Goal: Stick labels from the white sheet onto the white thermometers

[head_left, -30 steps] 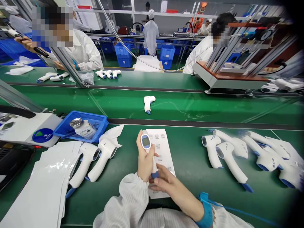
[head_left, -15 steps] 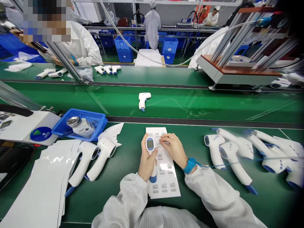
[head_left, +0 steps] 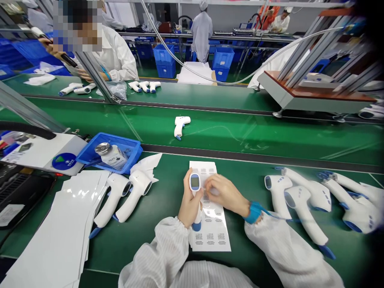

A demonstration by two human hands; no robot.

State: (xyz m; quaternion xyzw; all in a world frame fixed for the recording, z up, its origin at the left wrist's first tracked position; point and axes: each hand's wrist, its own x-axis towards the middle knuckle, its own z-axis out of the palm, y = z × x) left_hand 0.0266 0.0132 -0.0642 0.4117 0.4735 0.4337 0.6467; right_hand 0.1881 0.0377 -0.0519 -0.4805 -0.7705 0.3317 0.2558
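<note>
My left hand (head_left: pixel 189 204) is wrapped round the handle of a white and blue infrared thermometer (head_left: pixel 195 183), held upright with its small screen facing me. Under it lies a white label sheet (head_left: pixel 211 224) printed with small black labels. My right hand (head_left: pixel 223 194) rests on that sheet just right of the thermometer head, its fingers curled and pinched together at a label. A blue wrist strap (head_left: pixel 254 212) with a cord sits on my right wrist.
Two thermometers (head_left: pixel 126 196) lie to the left beside white paper sheets (head_left: pixel 57 236). Several more thermometers (head_left: pixel 312 200) lie to the right. A blue tray (head_left: pixel 132 148) holds a bottle (head_left: pixel 111 155). One thermometer (head_left: pixel 180 125) rides the green belt. Other workers stand behind.
My right hand left the bottom of the thermometer handle, went up onto the label sheet and now pinches at a label. My left hand still holds the thermometer.
</note>
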